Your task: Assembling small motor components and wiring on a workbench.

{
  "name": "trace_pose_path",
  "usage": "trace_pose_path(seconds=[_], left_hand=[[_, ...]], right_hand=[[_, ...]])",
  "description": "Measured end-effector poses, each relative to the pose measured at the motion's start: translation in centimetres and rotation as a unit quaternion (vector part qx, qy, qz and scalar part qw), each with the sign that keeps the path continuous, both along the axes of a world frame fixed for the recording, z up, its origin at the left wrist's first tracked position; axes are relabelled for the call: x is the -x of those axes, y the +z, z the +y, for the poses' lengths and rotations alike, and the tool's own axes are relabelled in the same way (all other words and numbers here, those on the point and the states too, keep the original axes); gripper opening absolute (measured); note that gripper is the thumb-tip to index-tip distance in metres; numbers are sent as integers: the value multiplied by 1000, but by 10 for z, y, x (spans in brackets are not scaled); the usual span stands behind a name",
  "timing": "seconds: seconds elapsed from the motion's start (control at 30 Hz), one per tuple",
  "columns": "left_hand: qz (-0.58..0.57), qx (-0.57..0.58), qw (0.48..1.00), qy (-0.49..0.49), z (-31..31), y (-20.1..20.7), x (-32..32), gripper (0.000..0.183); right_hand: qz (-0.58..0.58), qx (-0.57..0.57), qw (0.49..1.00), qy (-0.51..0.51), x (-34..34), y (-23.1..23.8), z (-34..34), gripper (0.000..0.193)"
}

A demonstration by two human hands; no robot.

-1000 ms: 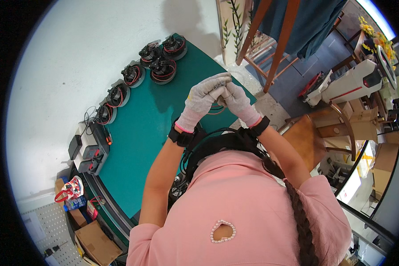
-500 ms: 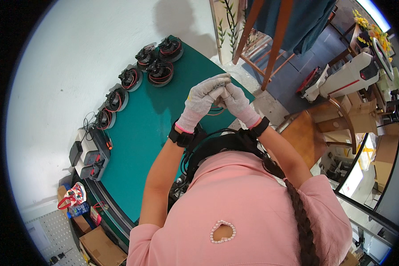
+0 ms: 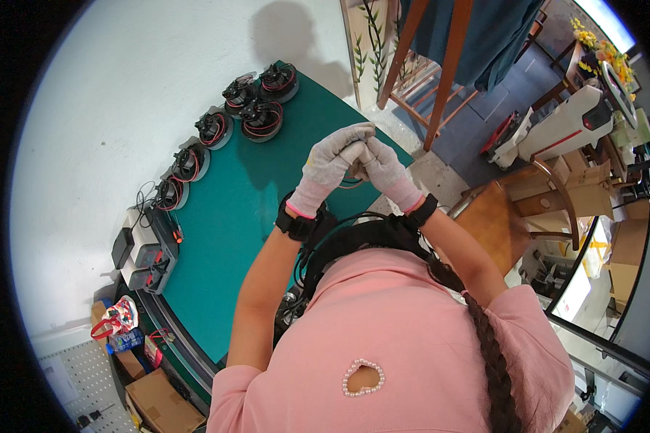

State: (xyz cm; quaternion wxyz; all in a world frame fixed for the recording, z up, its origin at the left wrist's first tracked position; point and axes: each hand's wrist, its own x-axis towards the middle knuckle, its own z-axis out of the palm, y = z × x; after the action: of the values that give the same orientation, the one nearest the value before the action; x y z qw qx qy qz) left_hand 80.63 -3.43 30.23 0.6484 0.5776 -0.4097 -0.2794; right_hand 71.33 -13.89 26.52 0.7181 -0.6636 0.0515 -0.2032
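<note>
Both my hands wear pale grey work gloves with pink cuffs and meet over the far right of the green table (image 3: 217, 267). My left hand (image 3: 329, 164) has its fingers bent, their tips against those of my right hand (image 3: 387, 167), which is also closed in a pinch. Thin reddish and dark wires (image 3: 350, 185) show just below the fingers, between the two hands. Whatever the fingertips grip is hidden behind the gloves.
Several round black units with coiled red wires, such as this one (image 3: 261, 121), line the table's wall side. A grey-white device (image 3: 141, 252) with a black cable stands at the left. A wooden chair (image 3: 492, 227) is at the right; a cardboard box (image 3: 165, 401) lies at lower left.
My hands stay pressed together in nearly the same place, with only a slight shift of the fingers. Less of the wires shows below them now.
</note>
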Motion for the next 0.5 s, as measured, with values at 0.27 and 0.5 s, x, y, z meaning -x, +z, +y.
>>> trace_pose_path(seconds=[0.27,0.5], left_hand=[[82,-26,996,-39,3,4,-11,30],[51,-112,990,-62,1,16,-9,35]], right_hand=[[97,-12,992,77,6,16,-4,28],[77,-255,944,196,6,33,-10,23]])
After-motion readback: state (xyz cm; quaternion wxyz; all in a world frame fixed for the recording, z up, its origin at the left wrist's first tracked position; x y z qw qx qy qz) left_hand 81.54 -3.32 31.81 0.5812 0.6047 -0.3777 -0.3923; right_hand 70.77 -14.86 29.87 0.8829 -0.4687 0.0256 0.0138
